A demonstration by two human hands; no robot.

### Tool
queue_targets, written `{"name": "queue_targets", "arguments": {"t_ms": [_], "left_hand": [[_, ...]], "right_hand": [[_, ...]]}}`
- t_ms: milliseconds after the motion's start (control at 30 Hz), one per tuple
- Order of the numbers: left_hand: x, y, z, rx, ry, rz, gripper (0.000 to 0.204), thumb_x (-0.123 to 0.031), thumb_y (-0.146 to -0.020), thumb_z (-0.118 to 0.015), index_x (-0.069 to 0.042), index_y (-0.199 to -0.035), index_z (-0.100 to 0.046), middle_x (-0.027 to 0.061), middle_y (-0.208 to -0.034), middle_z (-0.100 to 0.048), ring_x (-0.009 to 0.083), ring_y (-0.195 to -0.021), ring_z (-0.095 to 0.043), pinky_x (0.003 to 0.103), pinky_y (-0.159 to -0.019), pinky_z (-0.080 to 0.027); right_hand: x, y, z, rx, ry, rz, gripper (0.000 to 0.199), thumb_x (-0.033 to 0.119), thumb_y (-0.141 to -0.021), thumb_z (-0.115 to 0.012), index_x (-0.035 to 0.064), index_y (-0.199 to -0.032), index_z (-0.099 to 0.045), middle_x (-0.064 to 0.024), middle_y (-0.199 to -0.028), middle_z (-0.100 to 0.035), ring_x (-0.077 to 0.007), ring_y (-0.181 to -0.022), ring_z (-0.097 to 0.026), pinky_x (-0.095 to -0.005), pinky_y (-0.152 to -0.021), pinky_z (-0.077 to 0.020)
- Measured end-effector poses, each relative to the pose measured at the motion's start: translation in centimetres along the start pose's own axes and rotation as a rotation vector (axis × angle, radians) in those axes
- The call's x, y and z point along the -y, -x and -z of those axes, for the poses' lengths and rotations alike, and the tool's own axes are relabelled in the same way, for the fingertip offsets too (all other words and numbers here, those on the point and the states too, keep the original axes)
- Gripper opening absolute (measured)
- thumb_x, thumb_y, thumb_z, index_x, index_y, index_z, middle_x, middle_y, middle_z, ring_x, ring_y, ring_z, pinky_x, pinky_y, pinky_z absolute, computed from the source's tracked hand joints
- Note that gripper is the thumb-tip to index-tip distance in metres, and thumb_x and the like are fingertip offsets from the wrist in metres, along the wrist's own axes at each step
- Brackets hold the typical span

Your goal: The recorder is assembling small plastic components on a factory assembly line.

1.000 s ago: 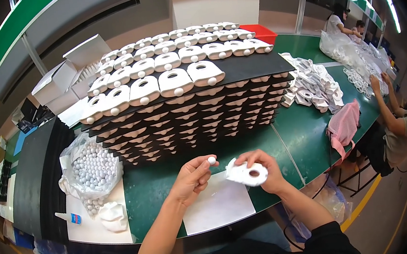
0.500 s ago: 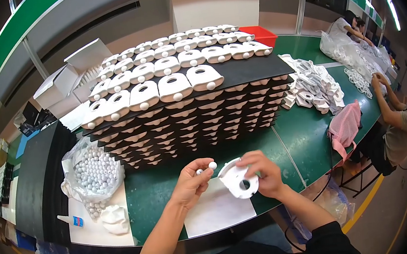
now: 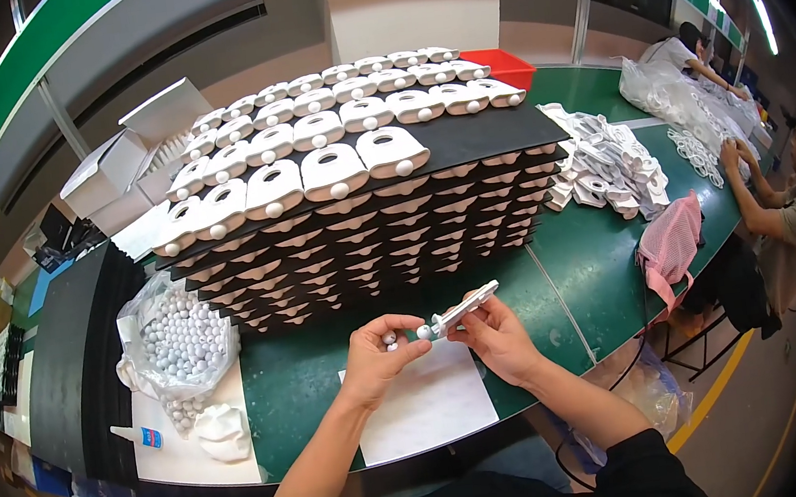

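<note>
My left hand [image 3: 379, 362] pinches a small white ball [image 3: 424, 332] between thumb and fingertip, with more white balls partly hidden in its curled fingers. In my right hand [image 3: 502, 340] is a flat white plastic part [image 3: 469, 305], turned nearly edge-on. The pinched ball meets or almost meets the part's left end; I cannot tell whether they touch. Both hands are above a white sheet [image 3: 427, 412] on the green table [image 3: 297, 397]. Ahead stands a tall stack of black boards [image 3: 484, 145], its top covered with rows of similar white parts [image 3: 333, 169], each bearing a ball at its front edge.
At left are a clear bag of white balls [image 3: 187, 333], a small glue bottle [image 3: 137, 436], a crumpled white cloth [image 3: 223, 433] and stacked black sheets [image 3: 82, 363]. Rightward lie a heap of loose white parts [image 3: 609, 165] and a pink mesh bag [image 3: 669, 242]. Co-workers sit beyond.
My right hand has tilted the white part from face-up to nearly edge-on. Both hands have come together, bringing the pinched ball up to the part's end.
</note>
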State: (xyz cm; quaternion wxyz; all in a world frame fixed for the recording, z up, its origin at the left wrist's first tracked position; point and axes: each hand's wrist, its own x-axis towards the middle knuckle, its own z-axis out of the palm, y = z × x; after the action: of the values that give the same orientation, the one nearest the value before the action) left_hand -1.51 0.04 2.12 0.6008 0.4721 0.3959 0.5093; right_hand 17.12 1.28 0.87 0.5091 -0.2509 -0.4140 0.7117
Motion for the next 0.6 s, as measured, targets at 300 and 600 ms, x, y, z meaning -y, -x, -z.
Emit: {"name": "queue_targets", "arguments": {"t_ms": [300,600], "left_hand": [[-0.62,0.12,-0.42,0.047,-0.046,-0.087,0.023,0.001,-0.070,-0.068,-0.004,-0.092,-0.066,-0.0011,-0.083,-0.058,0.0036,-0.067,-0.046,0.016,-0.052,-0.033],[-0.12,0.15,0.13,0.079,-0.154,-0.103,0.029,0.003,-0.061,-0.073,-0.002,-0.089,-0.066,-0.0004,-0.082,-0.057,0.0049,-0.063,-0.039,0.018,-0.055,-0.032]], "right_hand": [[-0.18,0.01,0.43,0.005,0.038,-0.010,0.011,0.011,-0.091,-0.046,0.0085,-0.101,-0.045,-0.0060,-0.099,-0.057,-0.0160,-0.093,-0.056,-0.0302,-0.082,-0.0456],[-0.08,0.20,0.32,0.007,0.144,-0.016,0.016,0.009,-0.090,-0.047,0.0057,-0.106,-0.045,-0.0064,-0.097,-0.057,-0.0143,-0.086,-0.056,-0.0283,-0.078,-0.0457]]}}
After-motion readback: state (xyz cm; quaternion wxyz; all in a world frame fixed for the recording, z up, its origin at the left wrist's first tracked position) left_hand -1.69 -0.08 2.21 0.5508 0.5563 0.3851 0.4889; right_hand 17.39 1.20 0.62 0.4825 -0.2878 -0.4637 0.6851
